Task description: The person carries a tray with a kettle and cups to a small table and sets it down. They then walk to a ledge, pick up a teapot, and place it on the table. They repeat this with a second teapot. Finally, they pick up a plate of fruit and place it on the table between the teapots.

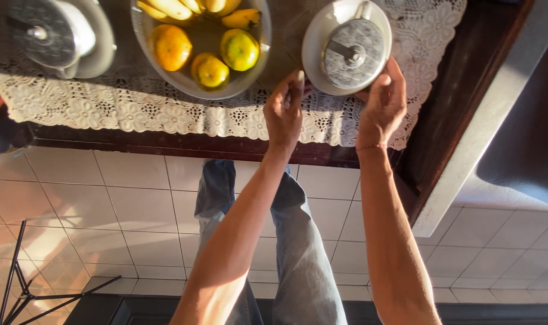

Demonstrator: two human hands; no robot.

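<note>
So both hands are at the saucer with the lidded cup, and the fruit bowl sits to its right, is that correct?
Not quite. Both hands, left and right, are at the saucer with the lidded cup, but the fruit bowl sits to its left, as the head view shows.

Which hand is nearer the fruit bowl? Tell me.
Left. The left hand sits just right of the fruit bowl, at the saucer; the right hand is beyond the saucer.

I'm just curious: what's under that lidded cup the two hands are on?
The lidded cup sits on a white saucer, which rests on a lace runner over the dark table. The lid hides what the cup holds.
</note>
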